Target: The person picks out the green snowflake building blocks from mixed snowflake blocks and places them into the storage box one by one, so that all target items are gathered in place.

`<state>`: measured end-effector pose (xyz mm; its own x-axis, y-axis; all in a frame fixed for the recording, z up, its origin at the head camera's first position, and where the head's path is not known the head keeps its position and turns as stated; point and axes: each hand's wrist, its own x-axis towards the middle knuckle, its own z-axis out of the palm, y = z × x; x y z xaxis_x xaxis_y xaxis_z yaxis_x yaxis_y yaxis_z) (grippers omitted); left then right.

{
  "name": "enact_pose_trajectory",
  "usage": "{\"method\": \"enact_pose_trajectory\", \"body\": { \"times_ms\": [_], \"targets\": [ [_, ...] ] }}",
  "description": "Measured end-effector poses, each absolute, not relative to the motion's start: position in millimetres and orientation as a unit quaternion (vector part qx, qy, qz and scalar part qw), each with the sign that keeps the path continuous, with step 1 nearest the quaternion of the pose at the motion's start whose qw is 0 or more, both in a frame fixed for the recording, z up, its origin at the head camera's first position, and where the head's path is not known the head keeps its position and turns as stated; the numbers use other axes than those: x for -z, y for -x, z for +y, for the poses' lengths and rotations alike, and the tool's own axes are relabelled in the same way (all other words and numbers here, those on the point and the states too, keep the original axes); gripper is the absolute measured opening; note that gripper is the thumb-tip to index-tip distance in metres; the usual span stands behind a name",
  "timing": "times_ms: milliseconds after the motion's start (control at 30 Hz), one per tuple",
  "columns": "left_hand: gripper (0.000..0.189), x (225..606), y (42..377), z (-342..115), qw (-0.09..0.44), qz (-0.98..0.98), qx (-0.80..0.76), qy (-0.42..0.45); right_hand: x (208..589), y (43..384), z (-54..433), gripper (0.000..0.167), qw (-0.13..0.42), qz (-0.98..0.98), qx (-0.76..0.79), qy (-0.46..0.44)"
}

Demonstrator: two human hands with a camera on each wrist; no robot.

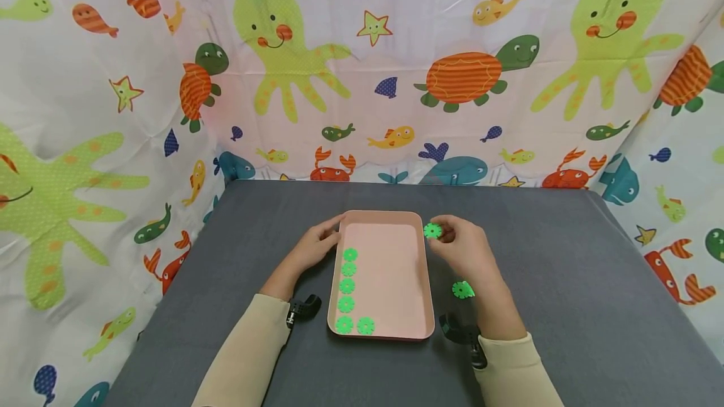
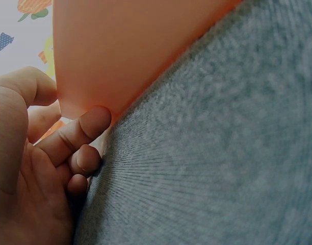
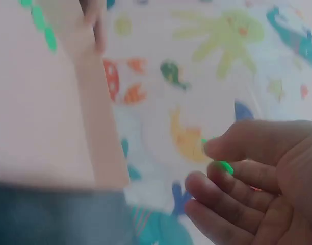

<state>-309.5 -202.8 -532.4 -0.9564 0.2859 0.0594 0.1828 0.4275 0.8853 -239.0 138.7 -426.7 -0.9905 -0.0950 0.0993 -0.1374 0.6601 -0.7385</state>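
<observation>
A shallow pink tray (image 1: 390, 269) lies on the table, with several green notched plastic discs (image 1: 347, 286) in a column along its left side. One more disc (image 1: 366, 325) lies beside the column's near end. My left hand (image 1: 313, 245) rests at the tray's far left rim, its fingertips (image 2: 96, 120) against the outer wall. Just beyond the right rim, my right hand (image 1: 465, 245) pinches a green notched disc (image 1: 432, 231) between thumb and fingers. In the right wrist view those fingers mostly cover this disc (image 3: 226, 167).
Another green disc (image 1: 462, 289) lies on the grey table (image 1: 571, 281), right of the tray and close to my right forearm. A curtain (image 1: 362, 99) printed with sea animals hangs behind the table and along both sides. Black wrist cameras (image 1: 460, 333) sit near the tray's sides.
</observation>
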Motion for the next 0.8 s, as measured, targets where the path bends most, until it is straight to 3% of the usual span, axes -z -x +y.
{"method": "enact_pose_trajectory", "body": {
  "times_ms": [133,433,800],
  "targets": [
    [0.051,532,309,-203,0.051,0.842,-0.518,-0.140,428,232,111,0.036,0.000,-0.910,-0.398,-0.116],
    [0.052,533,310,-203,0.057,0.846,-0.512,-0.138,457,215,54,0.031,-0.122,-0.894,-0.364,-0.230],
    [0.051,535,311,-203,0.053,0.839,-0.521,-0.147,471,208,43,0.020,-0.145,-0.900,-0.316,-0.264]
  ]
}}
